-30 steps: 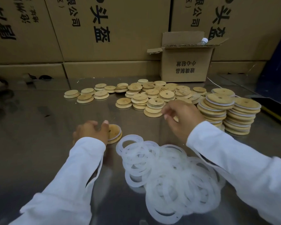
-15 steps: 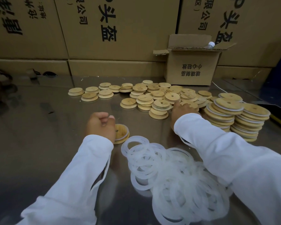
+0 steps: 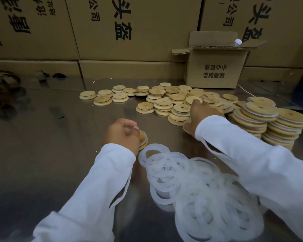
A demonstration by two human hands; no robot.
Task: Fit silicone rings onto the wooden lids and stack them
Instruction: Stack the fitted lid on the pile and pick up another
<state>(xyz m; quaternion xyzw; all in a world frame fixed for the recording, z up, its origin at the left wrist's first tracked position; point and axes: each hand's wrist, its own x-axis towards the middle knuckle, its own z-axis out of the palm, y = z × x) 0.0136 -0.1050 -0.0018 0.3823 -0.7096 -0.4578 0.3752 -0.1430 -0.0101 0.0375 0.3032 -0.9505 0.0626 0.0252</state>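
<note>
**Step in hand: fetching the next bare lid while one lid is waiting in the left hand.**

Nearest you, the silicone rings [image 3: 199, 189] are lying in a loose overlapping heap on the steel table [image 3: 42, 145]. Just beyond the heap, your left hand [image 3: 122, 135] is curling its fingers round the held lid [image 3: 143, 139], which is standing on edge and appears to be carrying a white ring. Further out, your right hand [image 3: 203, 116] is reaching onto the loose lids [image 3: 164, 102], fingertips on one; whether it is gripping that lid cannot be told. The finished stacks [image 3: 269, 123] are standing to the right, with the small carton [image 3: 215, 67] behind. The next move is likely calling for lifting one bare lid clear without toppling its neighbours and bringing it back to the rings.
</note>
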